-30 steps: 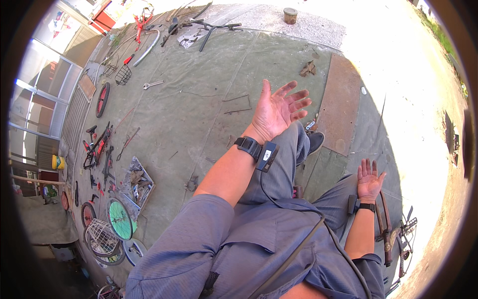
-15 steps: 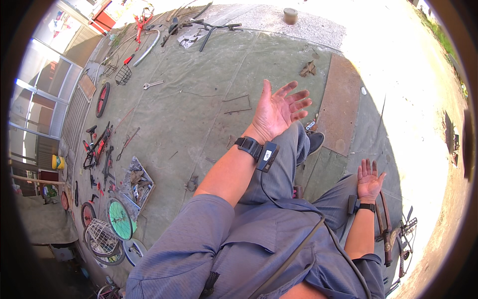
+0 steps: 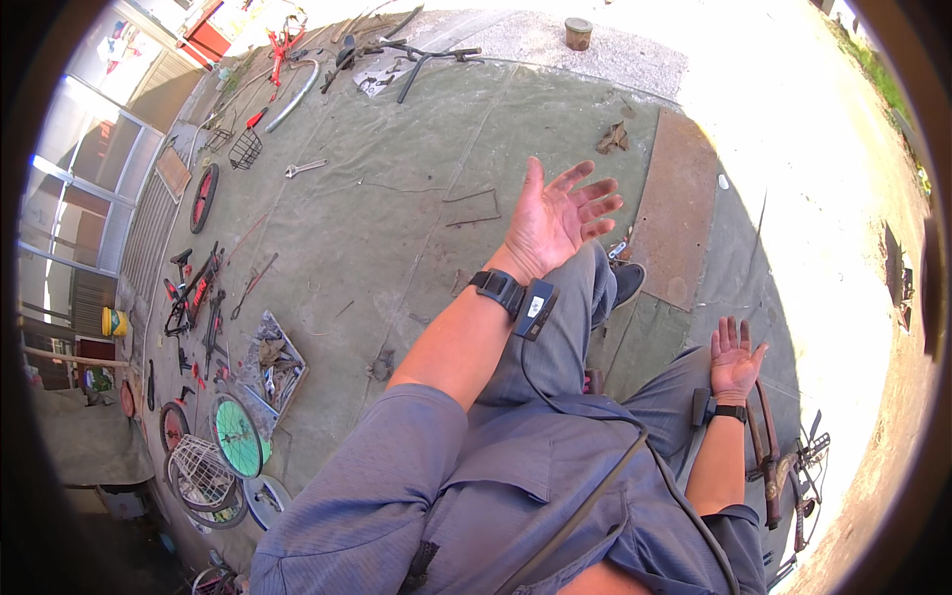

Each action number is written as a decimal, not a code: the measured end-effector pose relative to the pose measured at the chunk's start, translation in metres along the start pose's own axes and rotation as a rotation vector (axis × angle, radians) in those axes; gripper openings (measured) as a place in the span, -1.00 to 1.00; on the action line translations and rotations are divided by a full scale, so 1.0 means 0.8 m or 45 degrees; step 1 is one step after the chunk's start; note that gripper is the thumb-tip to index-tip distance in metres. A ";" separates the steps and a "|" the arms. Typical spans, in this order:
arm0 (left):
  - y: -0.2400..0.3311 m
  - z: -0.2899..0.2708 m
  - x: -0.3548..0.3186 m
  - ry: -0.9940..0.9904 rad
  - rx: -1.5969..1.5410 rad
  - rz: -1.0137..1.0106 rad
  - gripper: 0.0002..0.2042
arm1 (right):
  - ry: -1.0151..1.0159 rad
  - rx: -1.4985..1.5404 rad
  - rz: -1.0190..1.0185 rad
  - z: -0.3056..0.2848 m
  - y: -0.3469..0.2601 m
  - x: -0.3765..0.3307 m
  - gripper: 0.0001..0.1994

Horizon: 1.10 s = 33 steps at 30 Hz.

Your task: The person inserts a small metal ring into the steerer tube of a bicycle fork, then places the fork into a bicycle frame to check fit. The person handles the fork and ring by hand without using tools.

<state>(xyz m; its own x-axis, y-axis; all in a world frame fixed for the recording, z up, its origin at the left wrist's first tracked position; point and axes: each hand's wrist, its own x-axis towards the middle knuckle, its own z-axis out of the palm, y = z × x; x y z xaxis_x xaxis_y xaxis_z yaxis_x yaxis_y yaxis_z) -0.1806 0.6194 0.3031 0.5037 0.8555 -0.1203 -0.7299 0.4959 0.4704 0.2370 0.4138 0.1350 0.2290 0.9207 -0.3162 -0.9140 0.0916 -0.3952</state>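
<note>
My left hand is held palm up above my left knee, fingers spread and darkened with grime, with nothing in it. A black strap with a small black box and cable sits at that wrist. My right hand also lies palm up, by my right thigh, its fingers stretched out and the palm bare. It too wears a black band with a small device. Close beside the right forearm are rusty metal bars on the ground. Beyond the left hand lies a bent thin rod.
A rusty metal sheet lies ahead on the green ground cover. To the left are an adjustable wrench, a bicycle frame, a tray of parts, a green-disc wheel and a wire basket. Handlebars lie at the far side.
</note>
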 end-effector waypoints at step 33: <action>-0.076 -0.268 -0.347 0.861 0.880 -1.093 -0.54 | -0.026 -0.112 0.077 0.042 -0.001 -0.032 -0.29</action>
<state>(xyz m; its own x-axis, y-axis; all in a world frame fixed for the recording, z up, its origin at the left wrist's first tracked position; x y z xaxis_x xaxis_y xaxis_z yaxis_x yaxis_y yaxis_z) -0.3747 0.3836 0.1206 0.2091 0.3096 -0.9276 0.1997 0.9150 0.3505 0.2209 0.4027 0.1728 0.1668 0.9310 -0.3246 -0.8926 0.0028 -0.4508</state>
